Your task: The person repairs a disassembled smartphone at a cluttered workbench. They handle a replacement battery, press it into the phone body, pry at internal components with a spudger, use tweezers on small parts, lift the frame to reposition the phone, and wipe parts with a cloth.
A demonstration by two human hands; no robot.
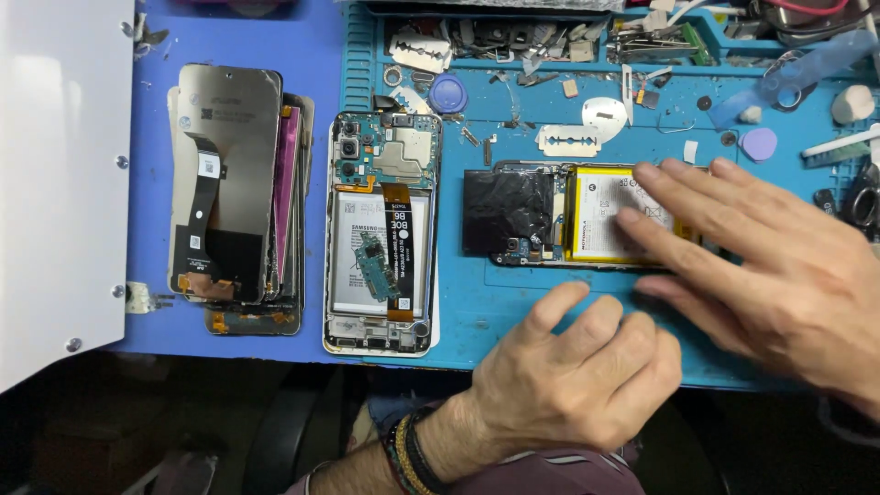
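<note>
An opened phone (541, 215) lies sideways on the blue work mat (477, 307), showing a yellow battery (596, 220) and a black foil-covered board. My right hand (770, 266) reaches in from the right, its fingers spread flat on the battery and covering the phone's right end. My left hand (568, 367), with bead bracelets at the wrist, rests on the mat's near edge just below the phone, fingers loosely bent and holding nothing.
A second opened phone (380, 234) lies upright left of the first. A stack of screens (229, 192) sits further left, beside a white panel (55, 183). Razor blades (568, 140), a purple pick (759, 144), scissors (862, 202) and small parts litter the mat's far side.
</note>
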